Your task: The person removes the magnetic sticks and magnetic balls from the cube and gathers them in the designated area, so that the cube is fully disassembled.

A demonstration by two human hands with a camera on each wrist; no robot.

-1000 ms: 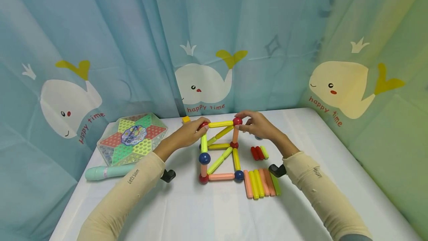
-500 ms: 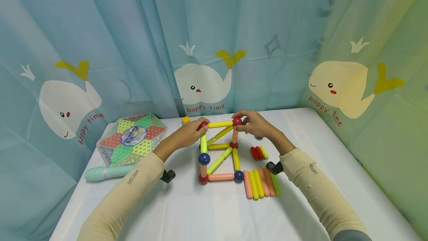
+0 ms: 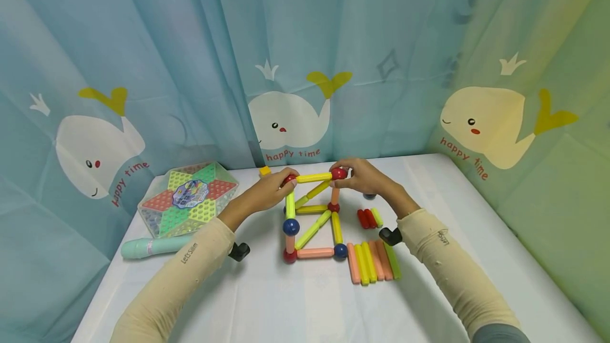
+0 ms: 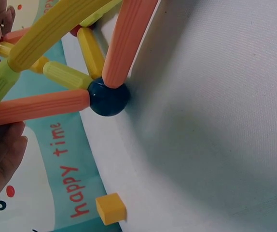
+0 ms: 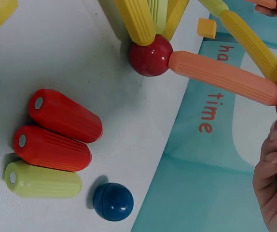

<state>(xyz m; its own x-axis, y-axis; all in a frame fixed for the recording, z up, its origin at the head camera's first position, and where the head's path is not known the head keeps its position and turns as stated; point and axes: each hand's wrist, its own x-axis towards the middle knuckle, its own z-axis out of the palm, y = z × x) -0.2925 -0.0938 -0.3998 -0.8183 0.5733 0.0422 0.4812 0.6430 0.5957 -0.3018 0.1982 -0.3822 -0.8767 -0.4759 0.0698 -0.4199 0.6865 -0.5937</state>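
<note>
A frame of magnetic rods and balls stands on the table. At its upper back left corner my left hand point(image 3: 261, 192) pinches a red ball point(image 3: 288, 178). My right hand point(image 3: 369, 179) grips another red ball point(image 3: 339, 173) at the upper back right corner, with thumb and fingers around it. A yellow rod point(image 3: 314, 178) links these two balls. In the right wrist view, a salmon rod point(image 5: 225, 77) runs from the held ball down to a lower red ball point(image 5: 150, 55). A dark blue ball point(image 4: 108, 96) forms a lower corner in the left wrist view.
Several loose long rods point(image 3: 370, 261) lie right of the frame, with three short rods point(image 3: 369, 218) behind them. A loose blue ball point(image 5: 113, 201) sits nearby. Leftward are a star-patterned game board point(image 3: 190, 195) and a mint-green cylinder point(image 3: 154, 246). A yellow block point(image 4: 111, 209) lies behind.
My right hand has shifted slightly to the left, its fingers farther around the red ball. The left hand keeps its hold, and the frame stands almost unchanged.
</note>
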